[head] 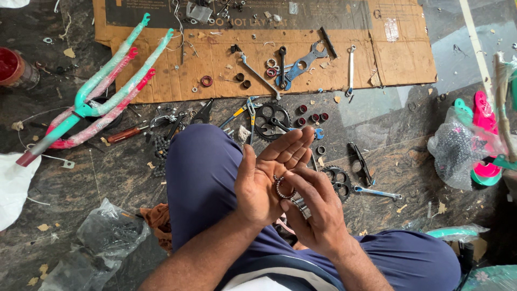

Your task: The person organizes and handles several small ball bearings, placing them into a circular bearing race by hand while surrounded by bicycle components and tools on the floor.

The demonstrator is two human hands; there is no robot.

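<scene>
We hold our left hand (266,178) spread flat, palm up, with the ball bearing ring (283,187) resting on it while our right hand (312,207) pinches its edge, so a tilted palm could drop it onto the cluttered floor (107,178).

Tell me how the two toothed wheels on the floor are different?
The far toothed wheel is bigger and has tools lying across it; the near toothed wheel is smaller and has nothing on top. The far one lies just past the fingertips of the left hand; the near one lies beside the right hand. Both are dark metal, flat on the floor.
</scene>
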